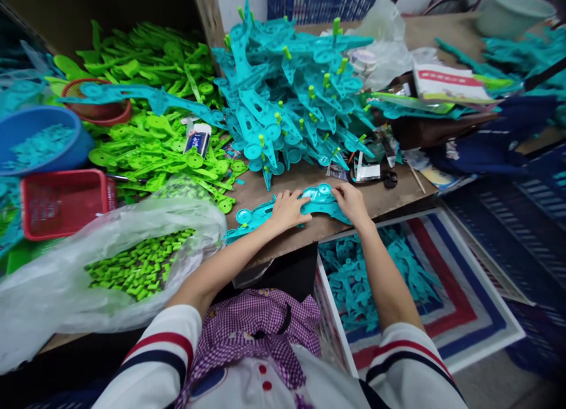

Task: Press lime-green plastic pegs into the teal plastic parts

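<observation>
A long teal plastic part (322, 204) with a round disc on top lies at the front of the worktable, between my hands. My left hand (289, 210) has its fingers bent over the part's left end. Closed on the right end is my right hand (351, 203), thumb and fingers against its edge. Another teal piece (250, 217) with a round disc extends to the left, under and beside my left hand. Just behind rises a tall pile of teal plastic parts (292, 96) with green pegs standing out of them.
Bright green parts (154, 144) are heaped at the left. A clear bag (198, 220) holds small green pegs (137, 264), near a red basket (66, 203) and a blue basin (39, 141). Below the table's right edge, a white-framed bin (481, 338) contains teal parts.
</observation>
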{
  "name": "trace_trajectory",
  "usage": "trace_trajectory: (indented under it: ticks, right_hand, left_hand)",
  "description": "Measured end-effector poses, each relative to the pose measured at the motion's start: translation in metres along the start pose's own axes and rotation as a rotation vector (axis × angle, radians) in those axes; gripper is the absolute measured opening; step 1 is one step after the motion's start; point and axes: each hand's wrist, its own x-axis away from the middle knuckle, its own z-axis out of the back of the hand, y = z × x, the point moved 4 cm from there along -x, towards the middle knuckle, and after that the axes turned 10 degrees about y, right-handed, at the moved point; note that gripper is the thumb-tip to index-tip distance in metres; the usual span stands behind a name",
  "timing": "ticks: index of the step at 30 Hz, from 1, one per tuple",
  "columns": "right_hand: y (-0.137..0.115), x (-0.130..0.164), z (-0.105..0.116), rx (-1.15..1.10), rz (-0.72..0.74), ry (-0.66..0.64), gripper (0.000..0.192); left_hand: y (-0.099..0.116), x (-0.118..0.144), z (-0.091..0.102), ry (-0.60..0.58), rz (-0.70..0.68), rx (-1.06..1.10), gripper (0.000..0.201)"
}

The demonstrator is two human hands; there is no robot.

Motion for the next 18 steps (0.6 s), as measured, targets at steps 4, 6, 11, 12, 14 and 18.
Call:
trace_trajectory:
  ticks: [4, 6, 11, 12, 14, 18]
  right_hand:
    - [-0.007, 0.003, -0.001, 0.030, 0.080, -0.056, 0.021]
    - [-0.007, 0.006, 0.000, 0.047, 0.091, -0.079, 0.021]
    - [-0.005, 0.011, 0.001, 0.061, 0.074, -0.092, 0.022]
    - [-0.005, 0.011, -0.001, 0.063, 0.078, -0.104, 0.021]
    - [-0.005, 0.009, -0.006, 0.072, 0.079, -0.135, 0.021]
    - [-0.008, 0.004, -0.001, 0.049, 0.040, -0.180, 0.025]
  left_hand:
    - [0.001, 0.001, 0.002, -0.013, 0.004, -0.002, 0.049]
    - [0.002, 0.001, 0.003, -0.009, 0.004, -0.004, 0.047]
    - [0.002, 0.002, 0.002, 0.000, -0.019, 0.004, 0.047]
    - [0.002, 0.002, 0.001, -0.002, -0.020, 0.007, 0.048]
    - [0.002, 0.002, 0.001, -0.004, -0.019, 0.012, 0.048]
    - [0.003, 0.001, 0.003, -0.013, 0.003, 0.031, 0.048]
